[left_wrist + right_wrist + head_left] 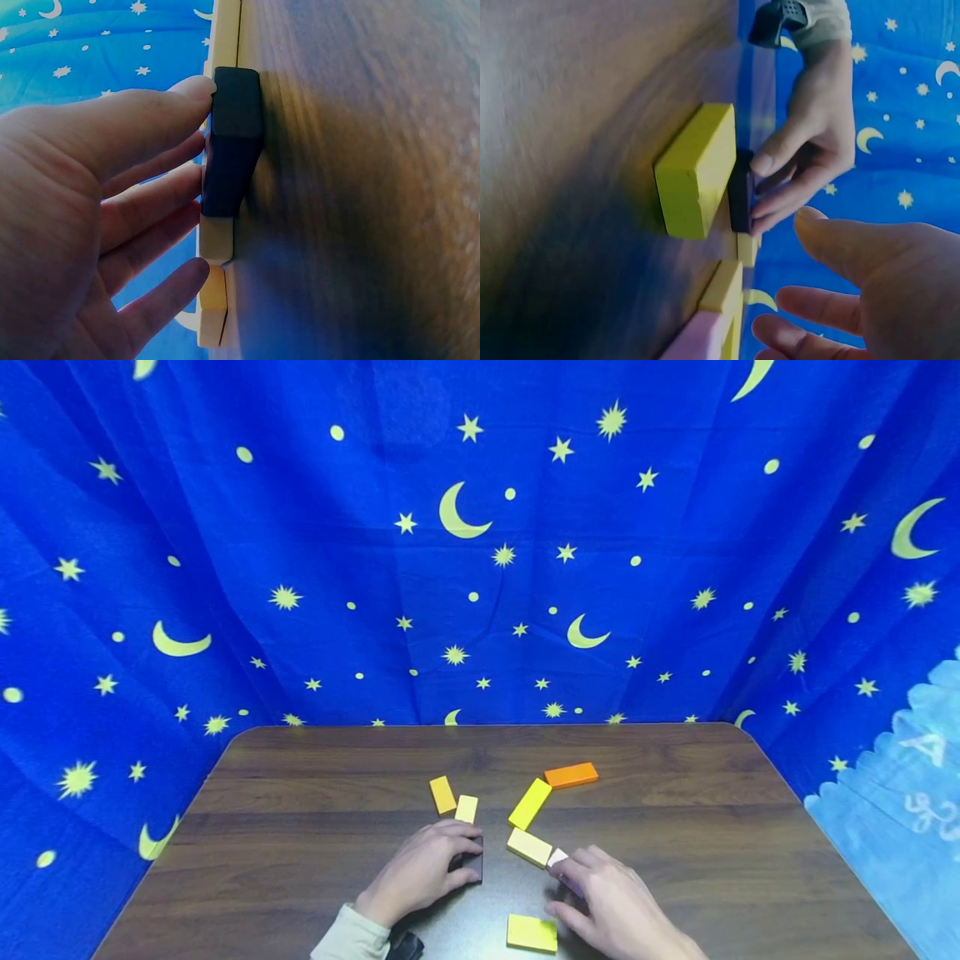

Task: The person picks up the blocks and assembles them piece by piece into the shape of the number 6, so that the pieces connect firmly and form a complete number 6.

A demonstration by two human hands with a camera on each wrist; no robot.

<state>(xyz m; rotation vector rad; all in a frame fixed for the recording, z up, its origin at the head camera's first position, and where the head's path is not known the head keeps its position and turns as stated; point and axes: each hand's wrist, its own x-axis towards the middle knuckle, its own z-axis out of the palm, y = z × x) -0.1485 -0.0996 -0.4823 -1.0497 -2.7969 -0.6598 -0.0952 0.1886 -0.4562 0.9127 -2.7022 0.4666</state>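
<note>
My left hand [427, 868] pinches a black block [236, 112] on the table, thumb toward its near end and fingers toward the far end. Just beyond it, end to end, lie a cream block [466, 808] and a light orange block [442, 795]. My right hand [611, 897] hovers close by a pink block [694, 341], thumb and fingers spread apart with nothing between them. In the head view its fingers cover most of that block. A pale yellow block [529, 849] touches the pink one's far end. Nearer me, left of the right thumb, is a yellow block [532, 932].
Beyond the pale yellow block, a bright yellow block [530, 803] and an orange block [572, 775] continue a curved row. All sit on a dark wooden table [315, 777]. A blue curtain [360, 577] with moons and stars surrounds its back and sides.
</note>
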